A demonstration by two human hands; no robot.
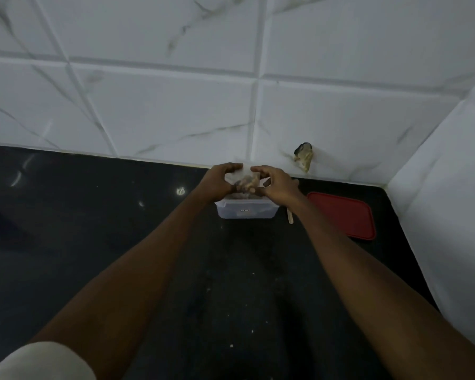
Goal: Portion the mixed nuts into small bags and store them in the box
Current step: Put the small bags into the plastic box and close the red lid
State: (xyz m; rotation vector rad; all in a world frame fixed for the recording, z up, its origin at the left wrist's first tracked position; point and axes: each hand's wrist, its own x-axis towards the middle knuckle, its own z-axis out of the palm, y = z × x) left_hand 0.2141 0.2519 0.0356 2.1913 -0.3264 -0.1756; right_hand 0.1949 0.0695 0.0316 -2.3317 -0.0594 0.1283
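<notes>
We found the small bag [244, 179] held up directly over the clear box [246, 212]. The left hand [217, 183] pinched its left edge and the right hand [276, 183] its right edge, with the fingers and thumbs of both curled onto the plastic. The mixed nuts [248, 184] sat bunched in the bag's lower half, and we judged the two-sided grip was meant to pull the mouth flat for sealing (whether it was already sealed we could not tell). Holding it over the box made sense to us: anything spilled would fall inside, and the drop would be short. The red lid [343, 215] lay flat on the dark counter [93, 229] to the right, apart from the box, leaving it open for bags, with a wooden stick [289, 216] between them
</notes>
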